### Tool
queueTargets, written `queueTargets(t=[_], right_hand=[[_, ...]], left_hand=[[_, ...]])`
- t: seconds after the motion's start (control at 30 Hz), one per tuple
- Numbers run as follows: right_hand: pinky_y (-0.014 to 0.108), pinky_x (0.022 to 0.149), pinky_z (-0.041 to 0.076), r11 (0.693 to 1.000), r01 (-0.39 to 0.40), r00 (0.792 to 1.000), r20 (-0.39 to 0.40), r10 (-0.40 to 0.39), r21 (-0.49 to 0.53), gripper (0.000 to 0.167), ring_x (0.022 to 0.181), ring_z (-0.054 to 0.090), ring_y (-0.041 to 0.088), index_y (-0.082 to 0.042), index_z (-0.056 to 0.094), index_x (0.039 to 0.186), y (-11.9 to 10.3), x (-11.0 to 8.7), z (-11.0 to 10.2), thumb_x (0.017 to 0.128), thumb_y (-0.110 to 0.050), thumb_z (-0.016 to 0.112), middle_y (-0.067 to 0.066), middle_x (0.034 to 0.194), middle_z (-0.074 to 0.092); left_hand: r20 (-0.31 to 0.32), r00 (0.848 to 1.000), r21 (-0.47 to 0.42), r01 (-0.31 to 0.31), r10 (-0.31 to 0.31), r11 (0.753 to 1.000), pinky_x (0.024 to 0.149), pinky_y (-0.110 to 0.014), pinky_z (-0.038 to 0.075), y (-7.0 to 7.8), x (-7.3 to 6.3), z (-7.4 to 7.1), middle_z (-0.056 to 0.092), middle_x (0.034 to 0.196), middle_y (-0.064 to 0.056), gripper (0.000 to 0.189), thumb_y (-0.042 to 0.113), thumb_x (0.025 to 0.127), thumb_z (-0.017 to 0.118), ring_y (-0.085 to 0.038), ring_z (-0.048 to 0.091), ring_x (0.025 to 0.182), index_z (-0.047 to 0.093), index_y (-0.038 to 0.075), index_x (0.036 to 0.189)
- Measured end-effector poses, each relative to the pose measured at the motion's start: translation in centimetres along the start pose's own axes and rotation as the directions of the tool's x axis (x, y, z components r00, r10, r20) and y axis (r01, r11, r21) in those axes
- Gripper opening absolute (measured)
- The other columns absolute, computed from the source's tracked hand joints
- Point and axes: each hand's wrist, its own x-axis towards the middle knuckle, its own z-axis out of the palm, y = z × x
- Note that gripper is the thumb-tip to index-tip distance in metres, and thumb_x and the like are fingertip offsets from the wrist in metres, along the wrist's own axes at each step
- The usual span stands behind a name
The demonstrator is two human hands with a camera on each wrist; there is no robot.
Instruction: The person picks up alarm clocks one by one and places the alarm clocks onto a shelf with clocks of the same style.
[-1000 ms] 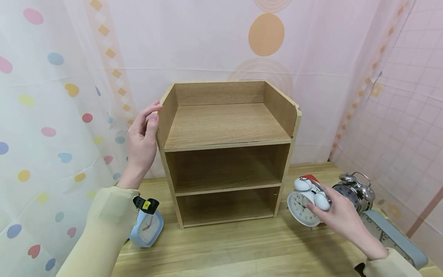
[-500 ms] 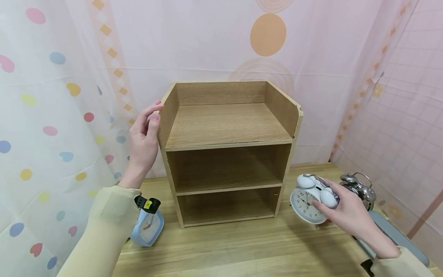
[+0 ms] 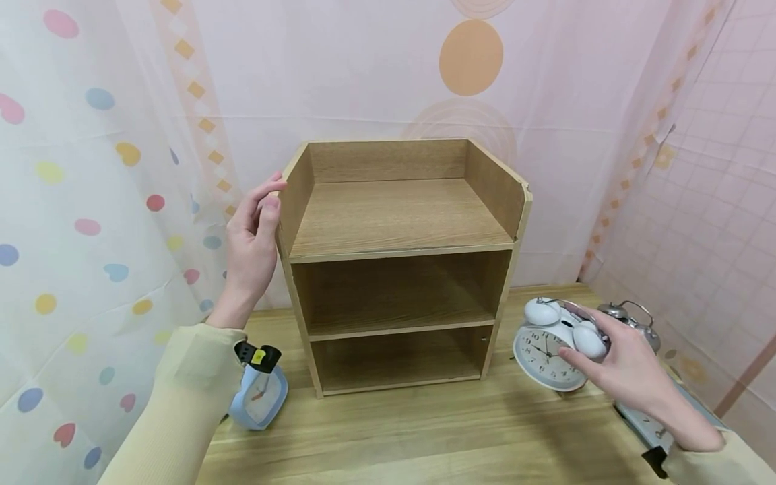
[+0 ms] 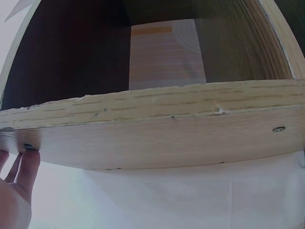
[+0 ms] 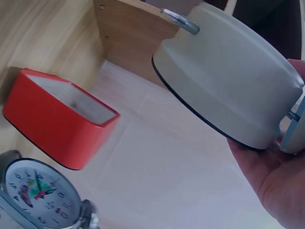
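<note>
A white twin-bell alarm clock [image 3: 548,357] tilts in the grip of my right hand [image 3: 636,370], just over the tabletop right of the wooden shelf unit [image 3: 400,212]. My thumb lies by the dial and the fingers reach over the bells. From the right wrist, the clock's pale rounded casing [image 5: 224,76] and a metal leg show, and part of the hand [image 5: 281,181] comes in at the right. My left hand [image 3: 251,246] touches the unit's upper left side with its fingers; its fingertips [image 4: 29,160] rest against the outer panel in the left wrist view.
Right of the unit stand a silver twin-bell clock [image 3: 645,330], a low grey-blue clock [image 3: 645,421] and, in the right wrist view, a red clock-like box [image 5: 59,119]. A light blue clock [image 3: 257,404] sits below my left wrist. Patterned curtains [image 3: 376,67] hang behind.
My right hand has carried the white clock a little to the right and slightly up. The red thing behind it is now hidden in the head view. My left hand stays on the unit.
</note>
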Motion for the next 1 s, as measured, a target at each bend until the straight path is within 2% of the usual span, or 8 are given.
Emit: queueTargets(t=[0.2, 0.33, 0.5, 0.6, 0.73, 0.9, 1.0], right_hand=[[0.013, 0.067, 0.047, 0.996, 0.068, 0.998, -0.019, -0.067, 0.056, 0.068, 0.094, 0.051, -0.016, -0.015, 0.065, 0.141, -0.7, -0.1, -0.8, 0.078, -0.013, 0.090, 0.019, 0.117, 0.078], [0.007, 0.072, 0.047, 0.986, 0.138, 0.990, -0.030, -0.135, 0.097, 0.070, 0.095, 0.056, -0.016, -0.013, 0.065, 0.141, -1.3, -0.2, -1.2, 0.076, -0.006, 0.090, 0.015, 0.117, 0.078], [0.004, 0.077, 0.049, 0.969, 0.206, 0.979, -0.038, -0.202, 0.136, 0.071, 0.097, 0.062, -0.014, -0.011, 0.066, 0.140, -2.1, 0.2, -1.6, 0.074, -0.001, 0.090, -0.016, 0.120, 0.073], [0.005, 0.079, 0.049, 0.958, 0.249, 0.968, -0.047, -0.245, 0.139, 0.071, 0.098, 0.063, -0.013, -0.012, 0.067, 0.138, -2.8, 0.7, -1.8, 0.072, -0.001, 0.091, -0.026, 0.121, 0.068], [0.006, 0.081, 0.049, 0.946, 0.290, 0.957, -0.045, -0.287, 0.145, 0.072, 0.098, 0.065, -0.012, -0.014, 0.068, 0.137, -3.9, 1.3, -2.1, 0.071, -0.002, 0.092, -0.024, 0.123, 0.070], [0.007, 0.081, 0.050, 0.943, 0.287, 0.957, -0.012, -0.289, 0.167, 0.071, 0.098, 0.066, -0.011, -0.016, 0.067, 0.139, -5.1, 2.1, -2.5, 0.073, -0.003, 0.091, -0.024, 0.124, 0.069], [0.009, 0.080, 0.051, 0.940, 0.285, 0.956, 0.009, -0.292, 0.185, 0.070, 0.098, 0.067, -0.010, -0.017, 0.066, 0.140, -5.8, 2.5, -2.7, 0.075, -0.004, 0.090, -0.022, 0.123, 0.070]], left_hand=[[0.001, 1.000, 0.005, -0.001, 0.001, 1.000, 0.079, -0.020, 0.033, 0.0, 0.0, 0.0, 0.057, 0.159, -0.005, 0.036, 0.022, 0.110, 0.049, -0.002, 0.039, 0.074, 0.063, 0.003, 0.138], [0.003, 1.000, -0.002, -0.004, 0.004, 1.000, 0.080, -0.020, 0.034, -0.1, 0.0, 0.1, 0.057, 0.158, -0.006, 0.036, 0.021, 0.110, 0.049, -0.002, 0.040, 0.076, 0.063, 0.002, 0.138], [0.001, 1.000, -0.003, -0.005, 0.005, 1.000, 0.081, -0.020, 0.034, -0.1, 0.0, 0.1, 0.056, 0.159, -0.012, 0.036, 0.021, 0.110, 0.049, -0.001, 0.041, 0.077, 0.063, 0.002, 0.137], [0.000, 1.000, -0.001, -0.006, 0.006, 1.000, 0.080, -0.020, 0.034, 0.0, 0.0, 0.1, 0.056, 0.159, -0.013, 0.036, 0.021, 0.110, 0.049, -0.001, 0.041, 0.076, 0.063, 0.002, 0.137], [0.005, 1.000, 0.001, -0.004, 0.004, 1.000, 0.079, -0.020, 0.034, 0.0, 0.0, 0.1, 0.055, 0.159, -0.012, 0.036, 0.021, 0.110, 0.049, -0.002, 0.038, 0.074, 0.063, 0.002, 0.138], [0.005, 1.000, 0.003, 0.005, -0.005, 1.000, 0.079, -0.021, 0.033, -0.1, 0.0, 0.1, 0.056, 0.160, -0.009, 0.036, 0.022, 0.110, 0.049, -0.003, 0.038, 0.074, 0.063, 0.003, 0.138], [0.003, 1.000, 0.001, 0.008, -0.008, 1.000, 0.080, -0.020, 0.034, -0.2, 0.0, 0.1, 0.056, 0.159, -0.010, 0.035, 0.022, 0.110, 0.049, 0.000, 0.045, 0.079, 0.064, 0.004, 0.138]])
